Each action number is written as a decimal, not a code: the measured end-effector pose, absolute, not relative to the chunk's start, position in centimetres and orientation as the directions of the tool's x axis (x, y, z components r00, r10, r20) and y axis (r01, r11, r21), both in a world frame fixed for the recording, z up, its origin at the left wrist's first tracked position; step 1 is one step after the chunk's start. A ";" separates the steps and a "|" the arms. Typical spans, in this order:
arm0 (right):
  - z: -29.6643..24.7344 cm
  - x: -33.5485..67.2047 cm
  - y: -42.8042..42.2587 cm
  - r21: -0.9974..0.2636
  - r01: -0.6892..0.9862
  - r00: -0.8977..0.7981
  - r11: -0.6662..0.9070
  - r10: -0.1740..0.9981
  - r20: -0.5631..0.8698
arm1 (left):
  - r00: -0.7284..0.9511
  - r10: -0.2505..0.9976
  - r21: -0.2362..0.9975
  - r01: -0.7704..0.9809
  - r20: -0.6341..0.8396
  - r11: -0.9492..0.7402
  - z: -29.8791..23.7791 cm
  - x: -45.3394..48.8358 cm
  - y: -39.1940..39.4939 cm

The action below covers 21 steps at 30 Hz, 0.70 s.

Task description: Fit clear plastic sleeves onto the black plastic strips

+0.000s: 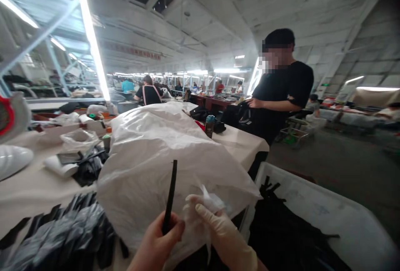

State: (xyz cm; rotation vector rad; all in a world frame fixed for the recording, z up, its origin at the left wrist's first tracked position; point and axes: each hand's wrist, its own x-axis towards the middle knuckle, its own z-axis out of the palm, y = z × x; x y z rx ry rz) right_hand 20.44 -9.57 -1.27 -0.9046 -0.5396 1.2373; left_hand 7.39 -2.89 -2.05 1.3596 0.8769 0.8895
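Note:
My left hand (164,235) is bare and closed around the lower end of a narrow black strip (170,196), which points upward. My right hand (220,229) wears a thin cream glove. Its thumb and fingers pinch a crumpled piece of thin, see-through white material (214,201), partly blurred. Both hands are close together, in front of a large white plastic sheet (150,166) that covers a bulky heap on the table. What lies under the sheet is hidden.
Black strips with grey plastic over them (68,233) lie at the lower left. A white bin (346,212) of black pieces (281,233) stands at the right. A spray can (209,126) stands behind the sheet. A person in black (281,83) handles dark fabric across the table.

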 end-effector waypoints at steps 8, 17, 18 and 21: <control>-2.4 21.3 -8.6 -0.790 -0.602 0.315 0.113 0.943 -0.105 | 0.413 0.897 0.974 -0.087 -0.158 0.211 -3.0 8.1 -3.1; -2.6 20.6 -8.4 -0.741 -0.671 0.289 0.038 0.933 -0.214 | 0.346 0.938 0.991 -0.117 -0.025 0.070 -2.9 9.5 -2.7; -2.8 20.5 -8.4 -0.745 -0.667 0.258 0.004 0.939 -0.226 | 0.337 0.941 0.992 -0.120 -0.006 0.049 -2.9 9.6 -2.6; -3.2 20.7 -7.8 -0.794 -0.605 0.264 -0.055 0.927 -0.266 | 0.348 0.936 0.994 -0.103 0.056 -0.021 -2.8 9.5 -2.6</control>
